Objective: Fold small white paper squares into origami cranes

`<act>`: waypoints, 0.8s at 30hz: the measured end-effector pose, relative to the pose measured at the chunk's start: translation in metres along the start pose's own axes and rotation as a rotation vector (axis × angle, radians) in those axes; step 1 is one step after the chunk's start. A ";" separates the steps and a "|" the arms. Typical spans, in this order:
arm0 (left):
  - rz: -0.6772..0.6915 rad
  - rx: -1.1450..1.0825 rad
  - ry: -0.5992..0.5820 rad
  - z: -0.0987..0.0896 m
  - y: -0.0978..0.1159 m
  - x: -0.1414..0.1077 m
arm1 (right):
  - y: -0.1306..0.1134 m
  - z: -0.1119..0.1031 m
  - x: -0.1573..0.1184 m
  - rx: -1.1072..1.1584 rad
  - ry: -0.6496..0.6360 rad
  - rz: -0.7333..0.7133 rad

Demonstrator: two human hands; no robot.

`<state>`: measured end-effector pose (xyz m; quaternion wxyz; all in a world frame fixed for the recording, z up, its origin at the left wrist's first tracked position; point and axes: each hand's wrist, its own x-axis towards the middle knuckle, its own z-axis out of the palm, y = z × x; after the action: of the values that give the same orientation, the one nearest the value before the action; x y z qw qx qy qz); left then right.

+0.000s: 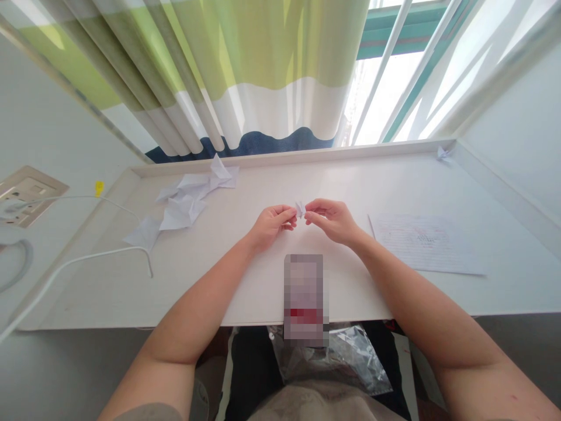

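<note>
A small piece of folded white paper [300, 209] is held up between my two hands over the middle of the white desk [263, 275]. My left hand [274, 225] pinches its left side between thumb and fingers. On the other side, the thumb and fingertips of my right hand [331, 218] close on its right edge. The fingers partly cover the paper, so its full shape is hard to make out.
Folded white papers [184, 204] lie at the back left. A small folded paper [443, 154] sits in the far right corner. Lined paper [429, 242] lies at right. A blurred-out phone-shaped object [304, 292] is at the front edge. White cables [109, 251] cross the left side.
</note>
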<state>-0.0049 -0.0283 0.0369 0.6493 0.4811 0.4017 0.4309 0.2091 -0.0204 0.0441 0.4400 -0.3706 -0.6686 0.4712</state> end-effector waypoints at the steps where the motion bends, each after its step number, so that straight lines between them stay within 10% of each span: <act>1: -0.006 -0.008 -0.007 -0.001 0.000 0.000 | 0.000 0.000 0.000 0.000 0.007 -0.001; 24: 0.040 0.041 0.079 0.005 -0.002 0.000 | -0.001 -0.001 0.001 -0.091 -0.061 -0.044</act>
<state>0.0001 -0.0303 0.0362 0.6140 0.4849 0.4261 0.4541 0.2093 -0.0199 0.0456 0.4123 -0.3608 -0.7104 0.4417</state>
